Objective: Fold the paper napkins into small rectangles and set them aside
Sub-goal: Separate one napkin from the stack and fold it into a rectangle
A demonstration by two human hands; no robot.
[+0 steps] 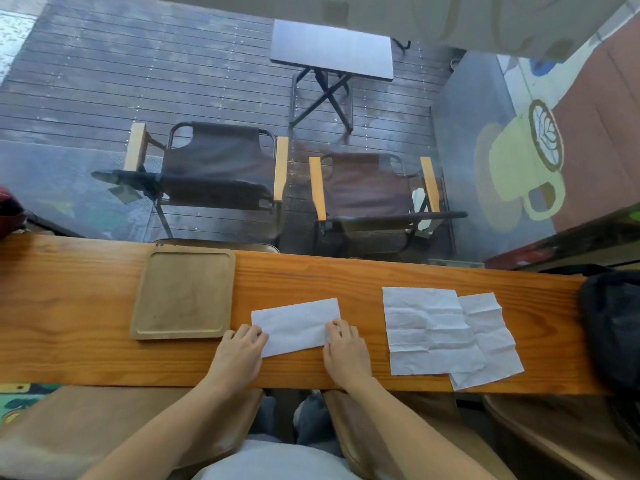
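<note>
A white paper napkin [298, 323], folded once into a long rectangle, lies on the wooden counter [346, 271] in front of me. My left hand [240, 344] presses its near left corner with the fingertips. My right hand [343, 348] holds the near right corner, fingers curled over the edge. To the right lie two unfolded, creased napkins: a larger one [429, 330] overlapping a second [491, 341] that sticks out at the right and toward the counter's near edge.
An empty wooden tray [183, 292] sits on the counter left of my hands. A black bag [613, 323] rests at the counter's right end. Beyond the glass stand two folding chairs and a small table.
</note>
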